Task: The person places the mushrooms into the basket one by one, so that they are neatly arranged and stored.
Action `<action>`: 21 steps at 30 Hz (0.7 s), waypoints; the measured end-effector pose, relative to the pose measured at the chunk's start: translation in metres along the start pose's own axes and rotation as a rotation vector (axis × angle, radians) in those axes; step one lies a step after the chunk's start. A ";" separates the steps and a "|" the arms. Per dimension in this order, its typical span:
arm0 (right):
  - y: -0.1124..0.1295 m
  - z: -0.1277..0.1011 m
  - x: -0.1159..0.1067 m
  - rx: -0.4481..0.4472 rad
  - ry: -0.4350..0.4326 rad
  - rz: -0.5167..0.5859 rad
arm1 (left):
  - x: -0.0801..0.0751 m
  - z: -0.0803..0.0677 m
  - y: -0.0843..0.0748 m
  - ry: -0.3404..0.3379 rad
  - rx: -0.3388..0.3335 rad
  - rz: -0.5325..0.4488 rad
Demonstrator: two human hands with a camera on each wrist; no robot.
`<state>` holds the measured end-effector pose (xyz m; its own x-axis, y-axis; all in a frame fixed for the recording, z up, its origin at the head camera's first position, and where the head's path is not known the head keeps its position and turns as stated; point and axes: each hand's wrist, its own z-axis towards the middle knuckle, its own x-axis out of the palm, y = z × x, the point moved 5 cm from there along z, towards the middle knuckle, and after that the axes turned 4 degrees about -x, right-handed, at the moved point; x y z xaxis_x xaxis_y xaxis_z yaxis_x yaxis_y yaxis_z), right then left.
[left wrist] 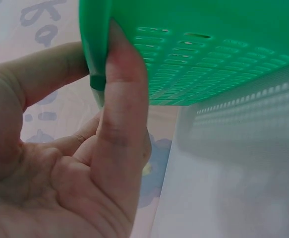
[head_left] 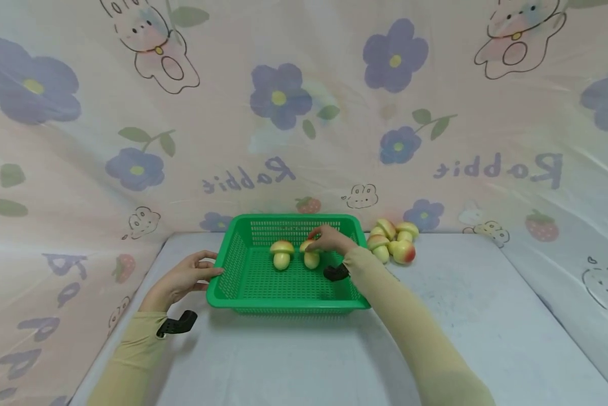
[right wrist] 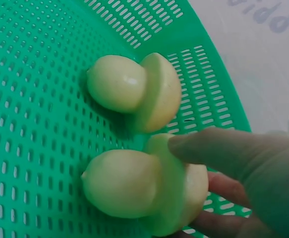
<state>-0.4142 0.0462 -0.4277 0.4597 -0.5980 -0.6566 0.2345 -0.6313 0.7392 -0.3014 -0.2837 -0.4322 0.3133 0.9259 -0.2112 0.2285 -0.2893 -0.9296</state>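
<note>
A green plastic basket [head_left: 288, 304] with slotted walls stands on the table. My left hand [head_left: 184, 276] pinches its left rim between thumb and fingers, seen close up in the left wrist view. Inside the basket, my right hand [head_left: 332, 239] grips a toy mushroom [right wrist: 122, 183] by its cap, thumb on one side and fingers on the other. Beside it lies a second toy mushroom [right wrist: 117, 83], its pale rounded stem turned toward the near side and its yellow-red cap toward the back wall. Part of the gripped cap is hidden behind the fingers.
Several more toy mushrooms [head_left: 406, 230] lie in a cluster on the white table [head_left: 466, 316], just right of the basket. Behind, a curtain [head_left: 334, 152] printed with flowers and rabbits hangs at the table's back edge. A black wrist mount [head_left: 178, 323] sits on the left sleeve.
</note>
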 end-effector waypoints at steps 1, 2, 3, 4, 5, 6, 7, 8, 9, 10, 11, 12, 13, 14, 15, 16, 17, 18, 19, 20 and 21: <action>0.000 0.000 0.001 0.007 0.001 0.005 | 0.000 0.000 0.000 0.000 -0.001 0.002; 0.000 -0.001 0.002 0.009 -0.002 0.007 | 0.001 0.001 0.001 0.000 -0.001 0.004; 0.000 -0.001 0.003 0.009 -0.008 0.009 | 0.001 0.001 0.001 -0.001 -0.001 0.001; 0.003 -0.004 0.004 0.029 -0.015 0.012 | 0.000 0.001 0.001 -0.001 -0.001 0.001; 0.004 -0.004 0.005 0.031 -0.021 0.010 | 0.000 0.002 0.001 -0.003 -0.001 0.000; 0.006 -0.004 0.006 0.028 -0.031 0.004 | 0.000 0.002 0.001 -0.003 0.000 0.001; 0.007 -0.005 0.007 0.030 -0.040 0.003 | 0.000 0.002 0.002 -0.003 0.000 0.000; 0.009 -0.005 0.007 0.031 -0.049 -0.003 | 0.000 0.002 0.002 -0.003 0.001 -0.001; 0.009 -0.005 0.008 0.032 -0.055 -0.007 | 0.000 0.002 0.002 -0.004 0.001 -0.003; 0.010 -0.005 0.008 0.034 -0.059 -0.010 | -0.001 0.002 0.002 -0.004 0.002 -0.005; 0.010 -0.005 0.009 0.038 -0.063 -0.011 | -0.001 0.002 0.002 -0.003 0.002 -0.007; 0.010 -0.005 0.009 0.041 -0.067 -0.010 | -0.001 0.002 0.002 -0.003 0.002 -0.008; 0.009 -0.005 0.010 0.049 -0.069 -0.008 | -0.001 0.002 0.002 -0.004 0.001 -0.009; 0.009 -0.005 0.010 0.057 -0.070 -0.009 | -0.001 0.002 0.002 -0.005 0.001 -0.010; 0.008 -0.004 0.010 0.061 -0.073 -0.011 | -0.001 0.002 0.002 -0.005 0.000 -0.009; 0.008 -0.004 0.011 0.066 -0.075 -0.012 | -0.001 0.002 0.002 -0.006 0.000 -0.009; 0.007 -0.003 0.011 0.071 -0.077 -0.013 | -0.001 0.002 0.002 -0.006 0.000 -0.009; 0.007 -0.003 0.011 0.074 -0.079 -0.013 | -0.001 0.002 0.002 -0.007 -0.001 -0.008; 0.007 -0.003 0.011 0.076 -0.082 -0.018 | -0.001 0.002 0.001 -0.008 -0.002 -0.007; 0.007 -0.003 0.011 0.076 -0.087 -0.021 | -0.001 0.002 0.001 -0.009 -0.003 -0.006; 0.008 -0.002 0.012 0.074 -0.091 -0.021 | -0.001 0.002 0.001 -0.010 -0.004 -0.003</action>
<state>-0.4051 0.0357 -0.4294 0.3745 -0.6243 -0.6855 0.1777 -0.6773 0.7139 -0.3036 -0.2847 -0.4340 0.3035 0.9292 -0.2109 0.2333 -0.2871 -0.9291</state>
